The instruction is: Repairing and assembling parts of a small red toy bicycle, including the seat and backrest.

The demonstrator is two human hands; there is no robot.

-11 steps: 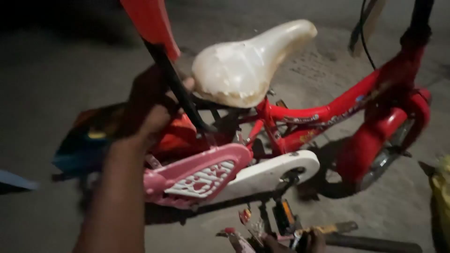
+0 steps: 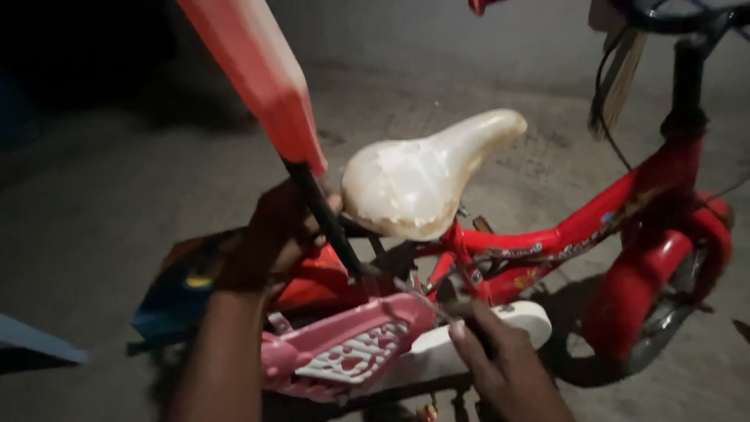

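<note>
From the head camera, the left hand (image 2: 273,234) is wrapped around a slanted black rod (image 2: 324,215) just left of the glossy cream saddle (image 2: 418,184); the right hand (image 2: 500,355), nearer the red bicycle frame (image 2: 547,234), pinches a thin metal tool (image 2: 426,301) pointing up-left toward the seat clamp, above the pink ribbed chain guard (image 2: 344,348).

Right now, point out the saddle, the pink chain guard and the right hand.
saddle (image 2: 414,176), head view, middle of the cream top.
pink chain guard (image 2: 344,344), head view, slotted face.
right hand (image 2: 500,355), head view, back of hand.
</note>
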